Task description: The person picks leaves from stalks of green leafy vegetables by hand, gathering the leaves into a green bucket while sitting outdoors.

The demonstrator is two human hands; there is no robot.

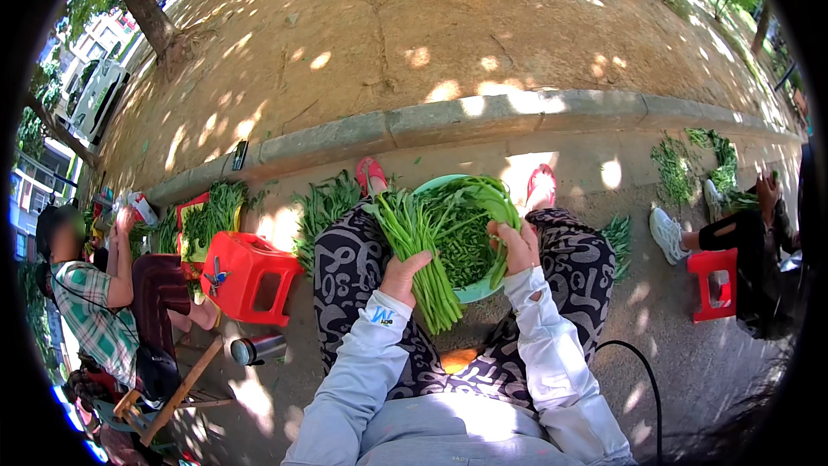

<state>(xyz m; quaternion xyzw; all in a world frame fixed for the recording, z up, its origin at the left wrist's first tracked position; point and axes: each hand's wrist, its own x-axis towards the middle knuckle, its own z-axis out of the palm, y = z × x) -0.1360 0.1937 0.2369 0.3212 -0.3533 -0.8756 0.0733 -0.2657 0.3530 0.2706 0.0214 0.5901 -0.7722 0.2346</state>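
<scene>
My left hand [404, 279] is closed round a thick bunch of long-stemmed leafy greens [438, 292], the stem ends toward me and the leaves pointing away. Between my knees rests a pale green basin [477, 294] holding short green pieces [463, 252]. My right hand [520, 247] is at the basin's right side, thumb and fingers pinching a few green strands [498, 269]. The bunch lies across the left part of the basin and hides it. My right fingertips are partly hidden by the greens.
Leafy greens [326, 211] lie on the ground by my left foot. A red stool [250, 274] and a metal flask [259, 349] stand left, near a seated person [103, 293]. At the right are another red stool [714, 283] and a second person. A stone curb [345, 135] runs ahead.
</scene>
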